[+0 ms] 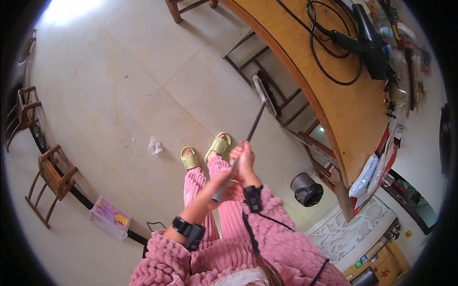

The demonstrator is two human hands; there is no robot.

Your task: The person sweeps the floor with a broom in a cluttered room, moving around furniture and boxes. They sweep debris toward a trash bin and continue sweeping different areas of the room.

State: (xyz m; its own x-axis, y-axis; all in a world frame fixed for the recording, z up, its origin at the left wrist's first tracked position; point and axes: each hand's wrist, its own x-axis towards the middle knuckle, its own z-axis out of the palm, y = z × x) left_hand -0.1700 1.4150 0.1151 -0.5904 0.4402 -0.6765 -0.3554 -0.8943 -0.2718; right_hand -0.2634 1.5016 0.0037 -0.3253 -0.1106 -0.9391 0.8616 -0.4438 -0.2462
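Note:
A broom with a dark handle [256, 123] slants across the front of my body. My left hand [219, 182] is around the handle near its top end, palm partly hidden. Further down the handle my right hand [244, 159] is closed around it. The pale broom head [260, 89], with dark bristles beside it, is at the edge of the wooden table, by the bars under it. A crumpled piece of white plastic or paper [155, 147] lies on the tiled floor [171, 114], left of my green slippers [218, 146].
A hair dryer [372, 46] with a looped cord lies on the wooden table [352, 132]. A small bin [306, 187] with a black bag stands on the floor to the right. Wooden chairs [57, 171] and a plastic basket [110, 216] line the left wall.

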